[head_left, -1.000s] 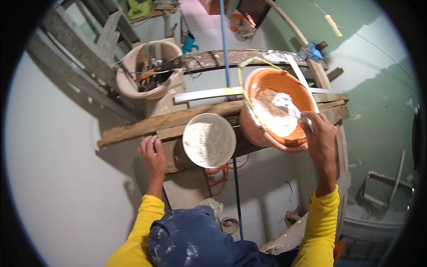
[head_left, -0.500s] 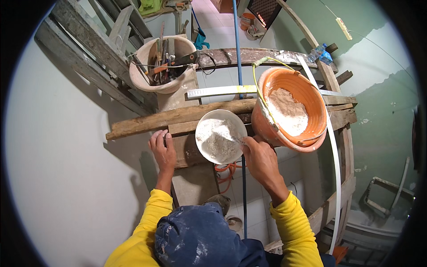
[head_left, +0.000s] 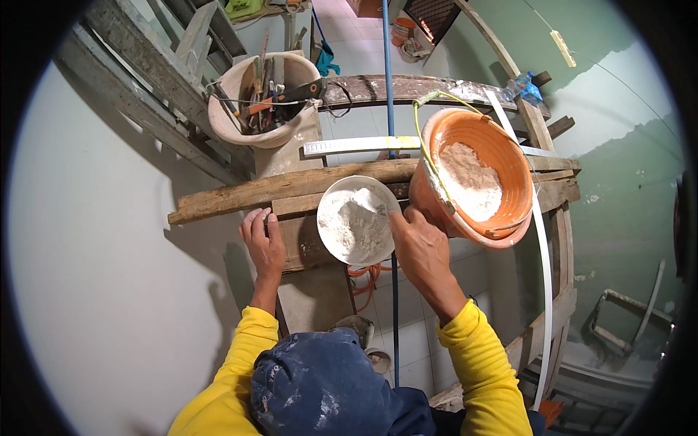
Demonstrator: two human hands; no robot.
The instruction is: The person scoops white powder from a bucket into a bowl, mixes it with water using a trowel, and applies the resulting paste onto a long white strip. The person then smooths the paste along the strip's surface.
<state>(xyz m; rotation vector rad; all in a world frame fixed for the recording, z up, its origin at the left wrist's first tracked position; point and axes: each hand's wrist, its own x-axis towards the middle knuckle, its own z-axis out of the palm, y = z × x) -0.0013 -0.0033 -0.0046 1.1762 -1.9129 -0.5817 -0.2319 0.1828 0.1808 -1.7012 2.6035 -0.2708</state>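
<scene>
One white bowl (head_left: 347, 184) of powder (head_left: 355, 234) lies just left of the right hand (head_left: 422, 251), its fingers gripping a small trowel (head_left: 368, 200) angled leftward into it, while the left hand (head_left: 265, 251), fingers slightly parted beside a plank (head_left: 302, 251), is farther off.

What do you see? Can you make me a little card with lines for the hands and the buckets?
Left hand: at the end of the planks, no tool in it
Right hand: grips a tool, its tip in the bowl
Bowl: white, with pale powder inside
Orange bucket: right of the bowl, powder inside too
Pale bucket: farther back, left, full of hand tools
</scene>
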